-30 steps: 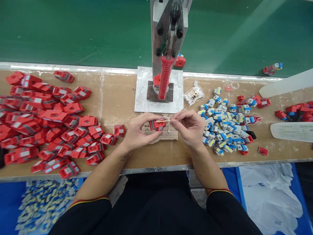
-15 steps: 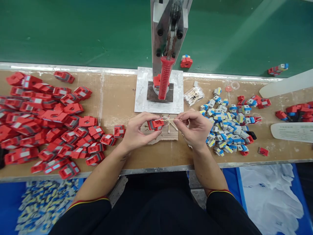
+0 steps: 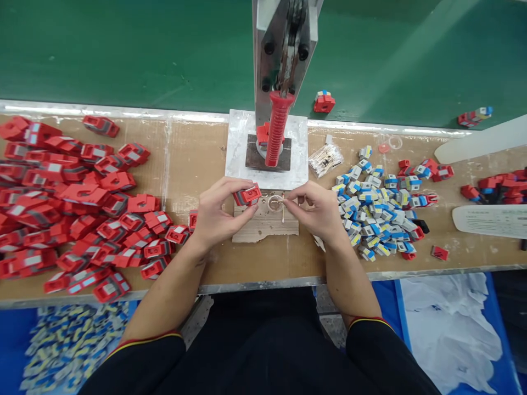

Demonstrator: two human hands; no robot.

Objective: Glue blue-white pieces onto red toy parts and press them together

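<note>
My left hand pinches a small red and grey block between thumb and fingers, above the left part of a torn cardboard piece. My right hand is closed in a pinch on a thin cotton swab, mostly hidden by the fingers, with its end at a small round clear dish. Another swab lies on the cardboard beside the dish. Behind my hands, a press with a red handle stands on a pale metal plate; a red piece sits under it.
Red blocks are heaped on the left. White, blue and yellow pieces form a pile on the right, near a bag of swabs. Green conveyor belt runs behind; a blue bin of pieces is below.
My left hand has moved left with the red block, away from the swab. My right hand has shifted slightly left, bringing the swab to the dish. A block on the green belt has moved right.
</note>
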